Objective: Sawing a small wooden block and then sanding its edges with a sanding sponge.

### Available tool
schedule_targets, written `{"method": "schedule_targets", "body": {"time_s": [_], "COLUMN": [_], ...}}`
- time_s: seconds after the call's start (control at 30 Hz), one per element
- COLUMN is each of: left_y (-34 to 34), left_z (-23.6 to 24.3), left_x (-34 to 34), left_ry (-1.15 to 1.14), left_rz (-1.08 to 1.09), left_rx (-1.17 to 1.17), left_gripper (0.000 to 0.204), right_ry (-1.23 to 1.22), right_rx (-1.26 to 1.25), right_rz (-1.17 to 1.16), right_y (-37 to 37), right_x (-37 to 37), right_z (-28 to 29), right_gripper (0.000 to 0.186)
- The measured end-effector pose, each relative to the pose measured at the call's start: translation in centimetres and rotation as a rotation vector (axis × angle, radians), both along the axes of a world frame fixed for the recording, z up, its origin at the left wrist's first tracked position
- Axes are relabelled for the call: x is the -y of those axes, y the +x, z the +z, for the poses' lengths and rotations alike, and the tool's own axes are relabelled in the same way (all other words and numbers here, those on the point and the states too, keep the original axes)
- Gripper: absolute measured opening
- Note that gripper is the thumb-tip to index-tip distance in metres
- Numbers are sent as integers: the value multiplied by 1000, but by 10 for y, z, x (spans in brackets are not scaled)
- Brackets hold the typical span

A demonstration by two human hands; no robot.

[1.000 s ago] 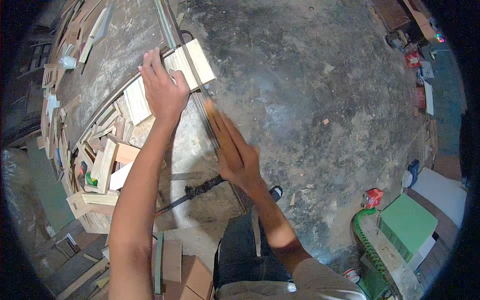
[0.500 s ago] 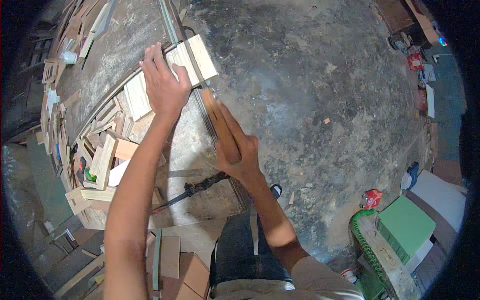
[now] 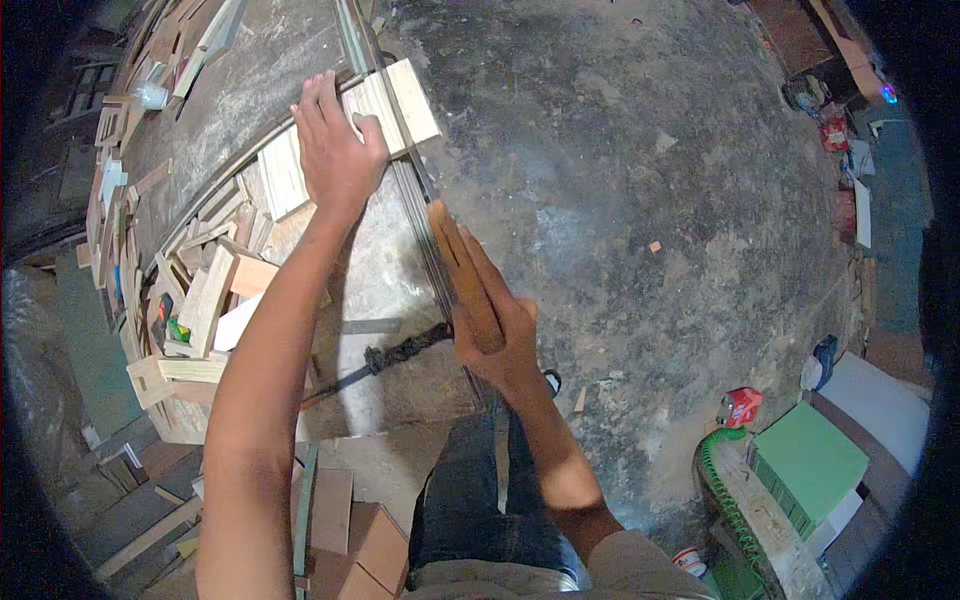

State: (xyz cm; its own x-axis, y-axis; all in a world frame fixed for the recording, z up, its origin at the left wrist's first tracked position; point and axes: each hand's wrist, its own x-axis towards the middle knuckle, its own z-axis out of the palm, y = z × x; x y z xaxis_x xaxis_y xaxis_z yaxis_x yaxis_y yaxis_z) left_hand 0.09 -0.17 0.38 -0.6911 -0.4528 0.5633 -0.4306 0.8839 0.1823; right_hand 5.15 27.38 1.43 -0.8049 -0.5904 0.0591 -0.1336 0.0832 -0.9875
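Note:
A pale wooden board (image 3: pixel 417 105) with grooved lines lies across the workbench, its right end jutting past the bench's edge. My left hand (image 3: pixel 340 155) holds it down from above, fingers reaching over its far edge and thumb bent on its face. My right hand (image 3: pixel 500 335) is wrapped around the wooden handle of a handsaw (image 3: pixel 462 275). The saw's thin dark blade runs away from me, across the board, to the right of my left thumb. My index finger stretches along the handle. How deep the blade sits in the wood cannot be made out.
Wood offcuts (image 3: pixel 212 300) are heaped left of my left forearm on the bench (image 3: pixel 385 410). A dark bar with a black wrapped part (image 3: pixel 400 350) lies near its front. At lower right are a green box (image 3: pixel 810 465), a green coiled hose (image 3: pixel 712 470) and a red pack (image 3: pixel 740 406).
My right hand has drawn the saw back toward me and slightly right, its handle now farther from the board. My left hand stays on the board.

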Motion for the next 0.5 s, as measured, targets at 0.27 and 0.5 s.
{"method": "schedule_targets", "body": {"time_s": [0.27,0.5], "left_y": [1,1], "left_z": [2,2], "left_x": [-4,-7], "left_ry": [58,62], "left_rz": [-4,17], "left_rx": [-3,-17], "left_gripper": [64,65], "right_ry": [-88,21], "right_rx": [22,-99], "right_rz": [-77,-51], "right_y": [6,-27], "right_x": [12,66], "right_z": [10,3], "right_gripper": [78,85]}}
